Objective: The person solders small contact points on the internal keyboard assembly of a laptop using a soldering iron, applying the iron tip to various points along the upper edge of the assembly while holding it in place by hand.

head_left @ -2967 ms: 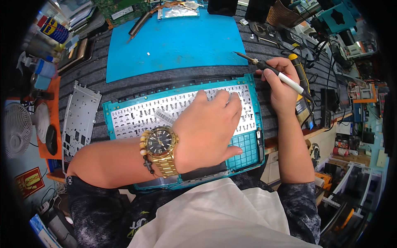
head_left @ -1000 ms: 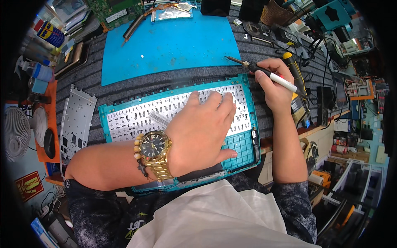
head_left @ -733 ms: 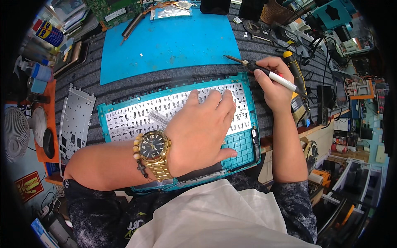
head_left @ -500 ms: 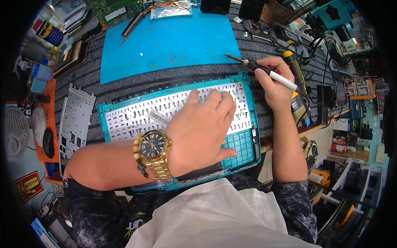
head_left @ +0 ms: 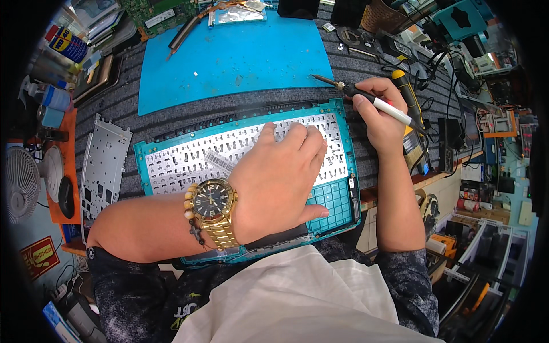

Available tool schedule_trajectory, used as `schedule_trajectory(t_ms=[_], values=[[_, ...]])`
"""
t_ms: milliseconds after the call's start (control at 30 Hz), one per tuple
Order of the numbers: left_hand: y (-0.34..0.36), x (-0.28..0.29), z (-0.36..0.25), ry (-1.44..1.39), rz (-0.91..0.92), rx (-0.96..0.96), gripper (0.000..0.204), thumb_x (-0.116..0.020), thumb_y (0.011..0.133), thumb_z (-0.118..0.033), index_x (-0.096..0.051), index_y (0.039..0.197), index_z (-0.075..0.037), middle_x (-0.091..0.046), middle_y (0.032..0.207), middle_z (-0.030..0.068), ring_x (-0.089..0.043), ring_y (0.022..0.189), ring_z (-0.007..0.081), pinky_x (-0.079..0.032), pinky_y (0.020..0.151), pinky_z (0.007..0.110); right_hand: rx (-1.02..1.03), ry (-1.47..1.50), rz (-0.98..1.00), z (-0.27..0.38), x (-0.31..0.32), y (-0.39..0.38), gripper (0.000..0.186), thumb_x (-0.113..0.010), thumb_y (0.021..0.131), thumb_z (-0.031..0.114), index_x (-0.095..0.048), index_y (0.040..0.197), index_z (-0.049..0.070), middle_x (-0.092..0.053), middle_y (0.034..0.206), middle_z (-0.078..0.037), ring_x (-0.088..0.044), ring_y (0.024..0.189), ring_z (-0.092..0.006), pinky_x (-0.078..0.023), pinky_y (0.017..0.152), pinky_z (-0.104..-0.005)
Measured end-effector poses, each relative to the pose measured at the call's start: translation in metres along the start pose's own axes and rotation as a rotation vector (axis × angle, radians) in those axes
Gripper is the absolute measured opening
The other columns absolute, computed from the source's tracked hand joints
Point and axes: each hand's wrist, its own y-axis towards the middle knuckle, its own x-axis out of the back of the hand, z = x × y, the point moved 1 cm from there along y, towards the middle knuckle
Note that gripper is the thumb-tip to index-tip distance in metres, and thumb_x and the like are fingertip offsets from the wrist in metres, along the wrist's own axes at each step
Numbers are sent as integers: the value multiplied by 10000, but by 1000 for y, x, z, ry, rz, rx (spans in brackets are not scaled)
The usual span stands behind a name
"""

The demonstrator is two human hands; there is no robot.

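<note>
At centre, the left hand [head_left: 280,177] presses flat on the thin, likely flexy teal laptop shell [head_left: 337,197] — best held by its rim — while, at two o'clock, the right hand [head_left: 383,114] pinches a soldering iron [head_left: 366,98].

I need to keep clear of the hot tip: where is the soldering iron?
The soldering iron is in the right hand, upper right, its tip just above the teal laptop shell's top right corner.

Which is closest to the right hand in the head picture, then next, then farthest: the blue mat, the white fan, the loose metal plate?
1. Blue mat, up and left of the right hand.
2. Loose metal plate, left of the teal keyboard frame.
3. White fan, far left edge.
</note>
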Motion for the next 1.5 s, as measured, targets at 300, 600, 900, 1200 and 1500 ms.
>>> schedule_trajectory(t_ms=[300,600,900,1200,1500], values=[[-2,0,-1,-25,2,11,954,-798,889,-637,-585,1500,63,-580,1464,204,-559,1337,364,-496,1151,535,-1,225,-13,1,13,-12,231,-777,956,-31,-700,1173,-34,-727,1033,-79,-685,870,-126,-634,897,-354],[1,-1,3,-51,-3,7,942,-802,881,-648,-624,1471,64,-592,1467,199,-573,1318,360,-496,1143,507,-8,537,-38,3,38,-60,261,-696,934,-80,-667,1189,-31,-680,1052,-132,-663,835,-179,-637,983,-561],[1,0,3,-90,-8,9,953,-792,880,-667,-630,1455,77,-623,1476,203,-596,1282,353,-498,1131,481,17,372,32,0,41,-77,254,-796,903,-3,-684,1130,-27,-678,1072,-130,-694,947,-224,-590,887,-364],[3,0,6,-95,5,14,952,-793,871,-676,-641,1443,70,-638,1418,167,-600,1228,316,-500,1064,440,68,227,66,5,36,-76,214,-800,908,20,-699,1091,-27,-713,1069,-151,-699,1049,-262,-553,1011,-410],[2,-1,6,-92,0,12,927,-831,856,-638,-648,1440,59,-636,1412,158,-596,1233,300,-493,1044,418,63,193,85,5,36,-77,212,-795,899,18,-700,1081,-32,-714,1061,-158,-695,1052,-266,-547,999,-408]])
